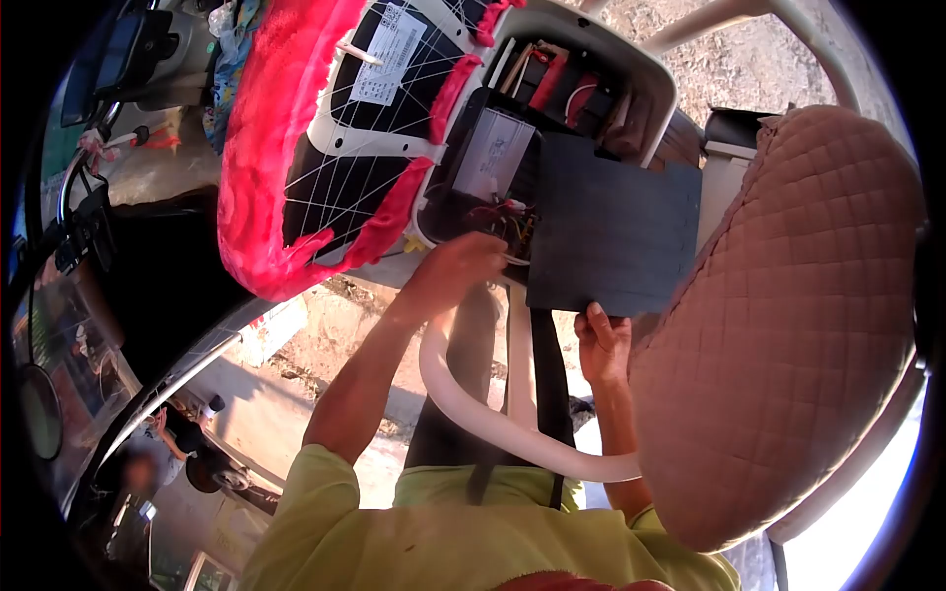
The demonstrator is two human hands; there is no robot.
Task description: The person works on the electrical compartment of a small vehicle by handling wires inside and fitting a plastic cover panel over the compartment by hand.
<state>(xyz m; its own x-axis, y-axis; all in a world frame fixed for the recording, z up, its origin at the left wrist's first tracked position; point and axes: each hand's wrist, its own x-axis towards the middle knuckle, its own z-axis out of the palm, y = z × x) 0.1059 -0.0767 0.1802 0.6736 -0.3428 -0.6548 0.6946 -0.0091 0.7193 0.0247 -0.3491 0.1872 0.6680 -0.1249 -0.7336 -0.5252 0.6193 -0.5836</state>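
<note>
My right hand [603,342] grips the lower edge of a flat dark grey panel [616,222], thumb on top. This panel lies over the right part of an open compartment [463,212] under a lifted seat. My left hand [471,264] is at the compartment's near edge, fingers drawn together beside a cluster of thin wires [510,219]. Whatever is between those fingers is hidden. A silver box with a label [495,153] sits in the compartment, and red and black parts [562,87] lie farther back.
The raised seat [266,167], covered in pink-red plush with strings across its underside, stands at left. A brown quilted seat [788,325] takes up the right. A pale curved tube [493,428] crosses before my body. Handlebars [71,187] show at far left.
</note>
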